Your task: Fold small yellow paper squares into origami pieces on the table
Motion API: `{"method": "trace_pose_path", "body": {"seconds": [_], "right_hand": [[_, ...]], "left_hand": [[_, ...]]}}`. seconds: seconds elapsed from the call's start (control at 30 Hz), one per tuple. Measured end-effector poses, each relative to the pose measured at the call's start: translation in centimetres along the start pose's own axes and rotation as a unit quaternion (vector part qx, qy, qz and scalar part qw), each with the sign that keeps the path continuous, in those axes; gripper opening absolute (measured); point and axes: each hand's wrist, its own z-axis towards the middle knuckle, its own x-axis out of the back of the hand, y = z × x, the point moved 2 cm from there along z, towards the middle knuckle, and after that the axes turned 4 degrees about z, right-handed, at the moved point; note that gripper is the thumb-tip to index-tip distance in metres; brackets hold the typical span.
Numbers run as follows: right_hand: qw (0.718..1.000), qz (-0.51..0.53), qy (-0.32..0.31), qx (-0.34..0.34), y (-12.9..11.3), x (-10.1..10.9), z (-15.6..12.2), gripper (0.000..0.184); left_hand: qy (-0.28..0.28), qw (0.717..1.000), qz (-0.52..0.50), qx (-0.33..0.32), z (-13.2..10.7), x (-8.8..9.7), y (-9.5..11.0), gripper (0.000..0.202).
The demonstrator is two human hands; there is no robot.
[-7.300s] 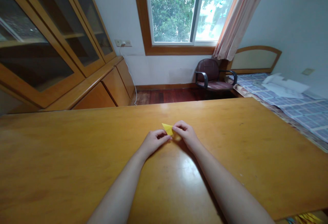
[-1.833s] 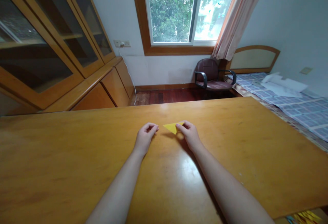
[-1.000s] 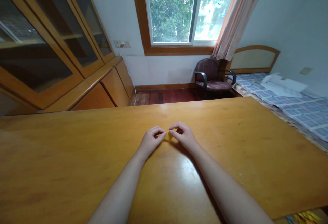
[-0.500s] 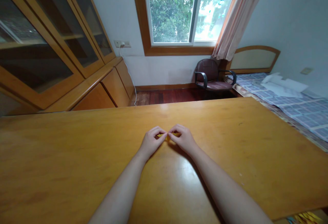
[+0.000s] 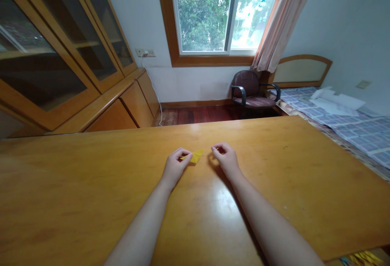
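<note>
Small and folded, a piece of yellow paper [image 5: 197,156] is pinched between the thumb and fingers of my left hand [image 5: 176,163]. Its pointed end sticks out to the right, just above the tabletop; the part under my fingers is hidden. My right hand [image 5: 226,157] is a short way to the right of the paper, not touching it. Its fingers are curled, thumb and index tips close together, and nothing shows between them. Under both hands is the glossy wooden table [image 5: 91,193].
Glass-door cabinets [image 5: 65,42] stand at the left beyond the table. A dark red armchair [image 5: 248,89] sits below the window. At the right is a bed [image 5: 350,132] with white sheets of paper [image 5: 338,101]. Something yellow [image 5: 362,258] shows below the table's near right edge.
My right hand has let go of the yellow paper and moved right. My left hand has shifted slightly left, still holding the paper, more of which now shows.
</note>
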Motion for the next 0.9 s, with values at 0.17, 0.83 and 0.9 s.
{"method": "trace_pose_path", "body": {"seconds": [0.17, 0.83, 0.9], "right_hand": [[0.999, 0.036, -0.016, -0.007, 0.1, -0.1, 0.0, 0.018], [0.985, -0.030, -0.153, 0.072, -1.9, -1.7, -1.3, 0.021], [0.987, -0.025, -0.140, 0.069, -1.9, -1.6, -1.2, 0.022]], "left_hand": [[-0.006, 1.000, -0.025, 0.008, 0.1, -0.1, -0.2, 0.017], [-0.067, 0.997, 0.004, -0.038, -0.2, -0.7, 0.6, 0.019], [-0.067, 0.997, 0.006, -0.037, -0.2, -0.7, 0.6, 0.018]]}}
